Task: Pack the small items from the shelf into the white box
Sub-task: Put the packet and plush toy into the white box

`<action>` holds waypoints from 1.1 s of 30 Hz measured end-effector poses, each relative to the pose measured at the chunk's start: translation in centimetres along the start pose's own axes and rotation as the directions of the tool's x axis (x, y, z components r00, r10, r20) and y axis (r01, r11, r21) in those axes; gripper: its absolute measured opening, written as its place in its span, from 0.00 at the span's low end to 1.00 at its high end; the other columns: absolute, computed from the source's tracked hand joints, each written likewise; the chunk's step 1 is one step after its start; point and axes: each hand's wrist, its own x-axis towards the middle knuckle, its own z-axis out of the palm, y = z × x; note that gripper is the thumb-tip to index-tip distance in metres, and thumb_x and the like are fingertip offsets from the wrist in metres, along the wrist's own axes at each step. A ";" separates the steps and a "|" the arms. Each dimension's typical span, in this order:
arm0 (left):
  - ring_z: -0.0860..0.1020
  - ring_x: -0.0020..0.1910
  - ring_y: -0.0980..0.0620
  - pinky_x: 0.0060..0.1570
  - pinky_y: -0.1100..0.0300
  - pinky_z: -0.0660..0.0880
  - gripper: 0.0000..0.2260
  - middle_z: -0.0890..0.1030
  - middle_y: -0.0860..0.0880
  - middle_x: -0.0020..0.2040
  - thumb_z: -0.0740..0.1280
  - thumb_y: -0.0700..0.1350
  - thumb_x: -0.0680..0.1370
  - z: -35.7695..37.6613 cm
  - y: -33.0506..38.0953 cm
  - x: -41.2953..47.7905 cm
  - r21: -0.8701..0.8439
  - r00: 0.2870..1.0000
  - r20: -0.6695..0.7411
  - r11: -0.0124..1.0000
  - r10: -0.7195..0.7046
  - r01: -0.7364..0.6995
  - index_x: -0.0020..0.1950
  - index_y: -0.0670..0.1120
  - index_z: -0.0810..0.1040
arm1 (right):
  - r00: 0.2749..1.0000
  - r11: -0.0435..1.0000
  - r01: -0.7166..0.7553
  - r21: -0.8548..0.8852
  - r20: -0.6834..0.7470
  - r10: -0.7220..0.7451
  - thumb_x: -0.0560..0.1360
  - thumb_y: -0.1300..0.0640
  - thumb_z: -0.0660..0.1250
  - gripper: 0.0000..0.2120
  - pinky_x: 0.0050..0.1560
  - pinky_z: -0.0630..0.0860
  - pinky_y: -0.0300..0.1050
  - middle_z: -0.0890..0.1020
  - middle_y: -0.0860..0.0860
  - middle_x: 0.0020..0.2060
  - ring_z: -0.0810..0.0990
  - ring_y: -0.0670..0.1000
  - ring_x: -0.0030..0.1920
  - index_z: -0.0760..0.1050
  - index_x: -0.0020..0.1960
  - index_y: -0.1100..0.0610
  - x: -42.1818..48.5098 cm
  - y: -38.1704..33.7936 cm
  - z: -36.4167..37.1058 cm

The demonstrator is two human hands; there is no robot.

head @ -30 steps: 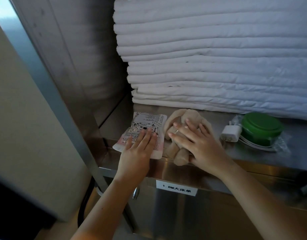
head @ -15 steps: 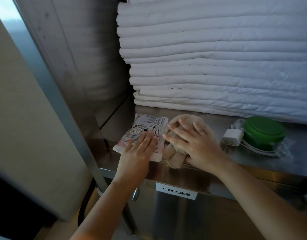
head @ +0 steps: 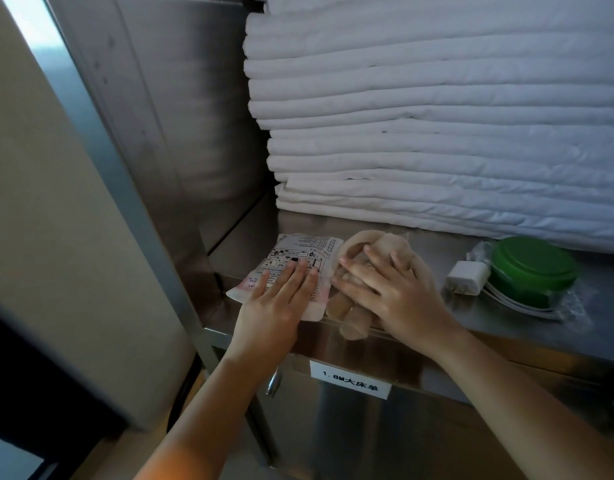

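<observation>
On the steel shelf [head: 506, 327] lie a flat printed pouch [head: 298, 254] with pink edges and a beige plush toy [head: 354, 320] beside it. My left hand [head: 274, 306] rests flat on the pouch, fingers together and extended. My right hand [head: 388, 292] lies over the plush toy with its fingers curled onto it. Further right sit a white charger plug [head: 466, 277] with its cable and a round green container [head: 532, 268] in clear wrap. The white box is not in view.
A tall stack of folded white linen [head: 437, 133] fills the shelf behind the items. A steel side wall [head: 181, 133] closes the left. A label [head: 350, 379] is stuck on the shelf's front edge, above a steel cabinet.
My right hand has slid a little left and further over the plush toy. My left hand stays flat on the pouch.
</observation>
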 end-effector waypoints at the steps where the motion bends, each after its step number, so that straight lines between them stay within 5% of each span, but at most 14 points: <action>1: 0.79 0.54 0.39 0.48 0.38 0.75 0.29 0.79 0.37 0.57 0.77 0.30 0.56 -0.2 0.1 0.0 0.001 1.000 -0.012 1.000 0.001 -0.001 0.57 0.35 0.79 | 1.000 1.000 0.007 -0.006 -0.010 -0.008 0.70 0.62 0.68 0.22 0.56 0.68 0.69 0.77 0.57 0.62 0.73 0.67 0.61 0.76 0.63 0.53 -0.1 0.1 0.0; 5: 0.79 0.53 0.39 0.46 0.39 0.76 0.28 0.79 0.37 0.56 0.78 0.29 0.56 -1.2 0.6 0.0 0.010 0.999 -0.033 1.000 -0.003 0.003 0.56 0.35 0.79 | 0.996 0.994 0.043 -0.105 -0.074 -0.051 0.75 0.58 0.56 0.18 0.57 0.71 0.60 0.79 0.55 0.59 0.76 0.63 0.60 0.79 0.59 0.53 -0.4 0.5 -0.2; 11: 0.78 0.55 0.39 0.48 0.38 0.74 0.28 0.79 0.37 0.57 0.79 0.32 0.58 -2.6 1.8 0.0 0.048 0.999 -0.033 0.999 -0.008 0.010 0.57 0.36 0.79 | 0.980 0.980 0.159 -0.119 -0.100 -0.171 0.70 0.61 0.68 0.16 0.54 0.76 0.62 0.80 0.59 0.57 0.76 0.65 0.58 0.79 0.58 0.60 -0.4 1.0 -0.2; 15: 0.77 0.57 0.37 0.50 0.37 0.73 0.25 0.78 0.37 0.59 0.76 0.33 0.63 -3.5 2.4 -0.4 0.066 0.998 -0.064 0.998 -0.006 0.010 0.59 0.36 0.77 | 0.968 0.978 0.196 -0.065 -0.145 -0.204 0.69 0.61 0.67 0.15 0.54 0.75 0.61 0.81 0.58 0.55 0.78 0.65 0.56 0.80 0.55 0.59 -0.8 1.3 -0.6; 19: 0.76 0.58 0.38 0.52 0.39 0.73 0.18 0.77 0.37 0.60 0.61 0.37 0.71 -4.4 2.5 -0.9 0.110 0.994 -0.104 0.994 0.028 -0.017 0.60 0.36 0.77 | 0.957 0.972 0.234 -0.026 -0.170 -0.235 0.72 0.61 0.66 0.13 0.51 0.77 0.60 0.81 0.58 0.55 0.78 0.66 0.55 0.79 0.56 0.60 -1.0 1.1 -0.8; 29: 0.76 0.59 0.41 0.54 0.41 0.72 0.21 0.77 0.40 0.61 0.54 0.38 0.72 -8.0 1.4 -3.9 0.195 0.977 -0.211 0.980 0.016 0.026 0.61 0.38 0.77 | 0.921 0.957 0.268 -0.115 -0.263 -0.289 0.73 0.63 0.67 0.13 0.49 0.78 0.58 0.80 0.59 0.57 0.78 0.66 0.54 0.78 0.58 0.61 0.3 -2.6 -3.6; 33: 0.76 0.58 0.41 0.55 0.41 0.71 0.20 0.78 0.39 0.60 0.71 0.33 0.68 -9.6 0.4 -6.5 0.229 0.966 -0.259 0.973 0.021 0.040 0.60 0.38 0.77 | 0.907 0.945 0.302 -0.126 -0.265 -0.326 0.76 0.59 0.62 0.12 0.50 0.78 0.57 0.80 0.57 0.57 0.79 0.65 0.53 0.80 0.56 0.60 0.9 -5.6 -4.9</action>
